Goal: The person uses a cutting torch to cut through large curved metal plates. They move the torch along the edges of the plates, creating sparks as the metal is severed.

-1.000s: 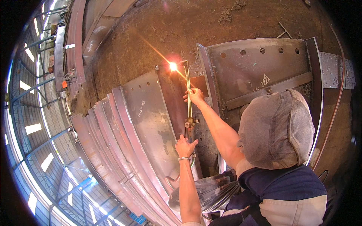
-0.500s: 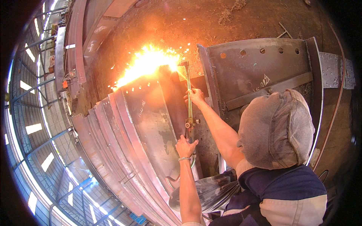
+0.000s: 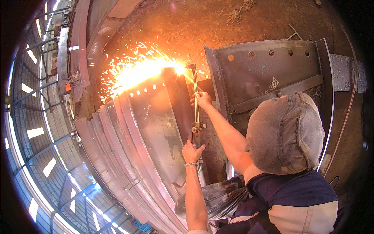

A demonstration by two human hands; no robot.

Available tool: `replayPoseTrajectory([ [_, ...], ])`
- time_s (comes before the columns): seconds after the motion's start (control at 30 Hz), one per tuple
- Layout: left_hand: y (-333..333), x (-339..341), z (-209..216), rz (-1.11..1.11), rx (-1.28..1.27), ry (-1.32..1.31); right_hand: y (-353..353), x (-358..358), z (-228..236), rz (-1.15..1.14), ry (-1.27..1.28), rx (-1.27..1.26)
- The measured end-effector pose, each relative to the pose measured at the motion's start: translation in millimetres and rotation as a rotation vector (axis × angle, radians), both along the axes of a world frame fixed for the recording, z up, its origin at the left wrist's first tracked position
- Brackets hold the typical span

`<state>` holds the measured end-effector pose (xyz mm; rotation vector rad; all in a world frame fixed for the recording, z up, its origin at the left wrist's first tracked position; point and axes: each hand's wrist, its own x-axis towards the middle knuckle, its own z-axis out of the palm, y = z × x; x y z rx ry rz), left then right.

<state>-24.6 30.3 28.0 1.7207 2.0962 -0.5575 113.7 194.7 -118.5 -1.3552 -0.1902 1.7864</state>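
A brass cutting torch (image 3: 196, 113) with long tubes and a right-angled head lies along the work. My right hand (image 3: 201, 100) is closed around its tubes, a little behind the head. Lower down, my left hand (image 3: 191, 151), with a chain bracelet at the wrist, grips the handle behind the valve knobs; its thumb points out to the right. At the torch head, glare and sparks (image 3: 144, 72) stream left over the far end of a steel beam (image 3: 150, 117). The brightness hides the cut itself. Several bright round holes show just below the sparks.
More long steel beams (image 3: 107, 136) lie side by side on the left. A flanged steel piece with holes (image 3: 272, 66) stands to the right. A reddish hose (image 3: 352, 89) runs along the right floor. A rounded grey cloth form (image 3: 288, 132) with seams sits beside my right arm.
The sparks fan out more separately and farther left, and the orange glow is smaller. A bright spot now shows close to the torch head. Both hands and the torch have hardly moved.
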Motion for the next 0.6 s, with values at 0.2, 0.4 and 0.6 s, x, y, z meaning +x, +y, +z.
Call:
replayPoseTrajectory([
  [0.2, 0.2, 1.1, 1.1, -0.001, -0.014, 0.007, 1.4, -4.0, -5.3, -0.015, 0.027, -0.028],
  [0.4, 0.8, 1.4, 1.1, 0.009, -0.021, 0.009, 1.2, -2.7, -3.3, -0.021, 0.048, -0.025],
  [0.6, 0.0, 0.9, 1.2, 0.007, -0.016, 0.009, 1.1, -4.1, -6.4, -0.016, 0.074, -0.019],
])
